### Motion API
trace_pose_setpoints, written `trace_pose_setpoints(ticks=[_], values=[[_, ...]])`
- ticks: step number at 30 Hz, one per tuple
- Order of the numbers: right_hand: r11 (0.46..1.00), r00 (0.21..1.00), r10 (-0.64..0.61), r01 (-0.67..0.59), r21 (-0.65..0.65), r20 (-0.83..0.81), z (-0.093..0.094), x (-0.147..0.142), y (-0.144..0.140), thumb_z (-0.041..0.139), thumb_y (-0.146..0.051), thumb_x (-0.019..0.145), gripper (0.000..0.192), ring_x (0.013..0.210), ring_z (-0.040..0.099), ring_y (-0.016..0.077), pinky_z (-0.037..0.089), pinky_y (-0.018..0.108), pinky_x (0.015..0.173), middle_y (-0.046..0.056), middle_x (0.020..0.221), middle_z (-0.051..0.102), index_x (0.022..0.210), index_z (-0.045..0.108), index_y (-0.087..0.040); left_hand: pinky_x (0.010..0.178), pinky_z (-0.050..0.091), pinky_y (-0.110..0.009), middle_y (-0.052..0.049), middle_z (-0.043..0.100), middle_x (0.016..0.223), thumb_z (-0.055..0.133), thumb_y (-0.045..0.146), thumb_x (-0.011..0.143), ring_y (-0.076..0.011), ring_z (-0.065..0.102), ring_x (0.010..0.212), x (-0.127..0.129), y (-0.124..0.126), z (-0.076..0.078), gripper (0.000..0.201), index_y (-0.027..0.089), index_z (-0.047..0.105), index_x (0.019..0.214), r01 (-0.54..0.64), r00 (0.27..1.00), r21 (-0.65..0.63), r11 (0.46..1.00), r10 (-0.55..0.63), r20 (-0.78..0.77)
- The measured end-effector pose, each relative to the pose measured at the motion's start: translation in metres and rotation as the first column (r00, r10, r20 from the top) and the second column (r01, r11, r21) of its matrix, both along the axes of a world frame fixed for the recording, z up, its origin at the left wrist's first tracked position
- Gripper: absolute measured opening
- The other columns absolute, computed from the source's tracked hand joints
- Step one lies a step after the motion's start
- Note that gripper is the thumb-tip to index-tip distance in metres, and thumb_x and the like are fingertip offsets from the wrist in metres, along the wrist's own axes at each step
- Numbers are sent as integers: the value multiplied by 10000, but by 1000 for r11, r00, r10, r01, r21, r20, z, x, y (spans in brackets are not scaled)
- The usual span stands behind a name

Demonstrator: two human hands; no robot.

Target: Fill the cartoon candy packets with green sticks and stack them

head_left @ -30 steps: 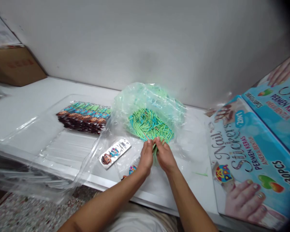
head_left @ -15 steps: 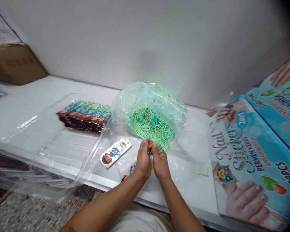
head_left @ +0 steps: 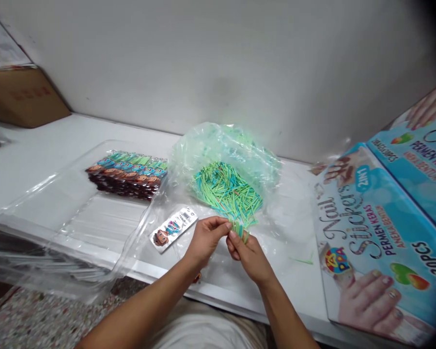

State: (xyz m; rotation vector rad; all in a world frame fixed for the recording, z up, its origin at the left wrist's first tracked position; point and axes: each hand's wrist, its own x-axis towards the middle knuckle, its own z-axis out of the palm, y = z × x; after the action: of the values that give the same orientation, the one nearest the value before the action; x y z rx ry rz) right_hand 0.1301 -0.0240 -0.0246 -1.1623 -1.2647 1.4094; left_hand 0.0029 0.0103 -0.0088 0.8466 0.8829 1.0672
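Both my hands meet just in front of an open clear plastic bag (head_left: 218, 145) holding a heap of thin green and blue sticks (head_left: 225, 190). My right hand (head_left: 249, 252) grips a small bundle of green sticks (head_left: 240, 228), whose tips poke up above its fingers. My left hand (head_left: 205, 237) pinches at the same bundle with its fingertips. A single printed packet with a cartoon figure (head_left: 173, 228) lies flat on the white table (head_left: 43, 150), just left of my left hand.
A row of the same cartoon packets (head_left: 127, 174) lies on a large clear plastic sheet (head_left: 58, 228) at left. Blue "Nail Stickers" boxes (head_left: 378, 232) fill the right side. One loose green stick (head_left: 300, 261) lies near them. A cardboard box (head_left: 22, 94) stands far left.
My hands have drawn back from the heap toward me, lifting a few green sticks clear of it. My left hand has turned palm-up and now hides a packet near the table edge.
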Motion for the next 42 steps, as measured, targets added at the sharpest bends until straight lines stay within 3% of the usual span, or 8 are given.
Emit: trace_pose_setpoints(ticks=[8,13,19,24,28,31,38,42], values=[[998,1000,-14,13,-61,-19,-2,0,-5,452,-527,907,449,419,295,60,223,218,427,-75,478,334,628,458,-176,679,421,-221,-6,641,715,615,136,657,-114,560,697,-1,-3,5,39,139,604,620,-71,997,20,997,71,-15],[998,997,9,-13,-62,-74,-3,0,-6,489,-527,887,421,418,295,56,214,213,414,-72,511,355,648,432,-186,653,407,-229,-3,617,689,682,222,664,-101,516,634,-2,-2,8,142,126,683,769,44,997,25,999,-42,-67],[997,997,58,-60,-49,-44,-1,0,-8,473,-516,900,426,433,294,58,224,219,426,-68,522,352,636,428,-184,654,412,-232,-2,599,654,708,210,624,-101,519,625,-3,0,8,131,112,667,700,90,993,12,996,-89,-75],[995,995,97,-97,-20,-5,3,-2,-10,436,-502,924,423,449,298,63,232,221,437,-67,532,348,642,414,-187,589,401,-218,16,591,643,586,110,599,-92,511,576,-3,-1,12,49,149,563,618,59,998,23,998,-58,-28],[995,995,101,-101,-22,-1,1,-1,-10,427,-495,931,422,451,296,64,230,222,438,-67,533,347,644,411,-186,641,424,-235,-33,656,793,576,142,627,-120,555,674,-3,-2,15,202,134,669,805,128,991,38,991,-126,-50],[993,994,106,-107,-42,-19,0,1,-11,437,-505,924,422,444,280,62,212,222,432,-71,532,334,647,409,-188,623,410,-239,-27,628,690,625,246,677,-118,532,623,-4,-3,17,203,112,697,811,176,981,49,983,-171,-92],[994,994,106,-106,-38,-16,3,-2,-11,440,-519,916,436,449,300,66,230,225,446,-63,518,358,636,425,-186,608,402,-224,-18,624,659,603,204,641,-115,532,619,-3,-4,18,78,135,634,619,46,994,25,999,-44,-97],[993,993,113,-114,-45,-28,2,-2,-12,440,-539,907,457,443,303,67,234,224,443,-61,511,354,619,423,-185,586,408,-227,-16,625,648,588,183,645,-122,544,604,-4,-3,17,90,142,662,674,108,991,18,994,-106,-76]])
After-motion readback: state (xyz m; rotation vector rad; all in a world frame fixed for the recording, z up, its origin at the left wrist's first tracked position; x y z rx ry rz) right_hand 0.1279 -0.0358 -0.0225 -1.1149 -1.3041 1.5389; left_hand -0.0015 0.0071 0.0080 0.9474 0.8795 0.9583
